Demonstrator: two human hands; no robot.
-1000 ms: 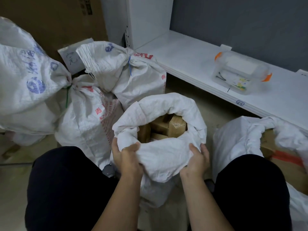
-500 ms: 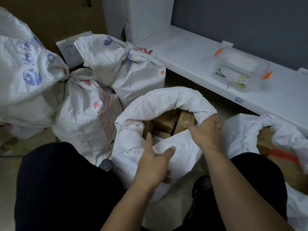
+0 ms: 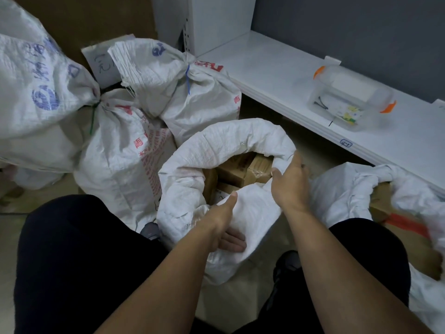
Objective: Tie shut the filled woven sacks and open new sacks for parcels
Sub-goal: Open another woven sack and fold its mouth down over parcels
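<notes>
An open white woven sack [image 3: 231, 145] stands between my knees, its rim rolled down, with several brown cardboard parcels [image 3: 245, 167] showing inside. My left hand [image 3: 224, 225] grips the near flap of the sack, thumb on top and fingers under the cloth. My right hand [image 3: 290, 183] holds the right side of the rim, fingers curled over the rolled edge. Three tied sacks lie behind: one with a blue tie [image 3: 187, 92], one with red print [image 3: 120, 150], and a large one with blue print [image 3: 36, 97].
A second open sack [image 3: 342, 191] holding a cardboard box [image 3: 404, 227] sits at the right. A low white shelf [image 3: 277, 75] runs along the grey wall and carries a clear plastic box with orange clips [image 3: 351, 100]. My dark-trousered knees fill the lower corners.
Both hands have shifted along the rim: the left from the near-left edge to the near flap in the middle, the right from the near edge up to the right side.
</notes>
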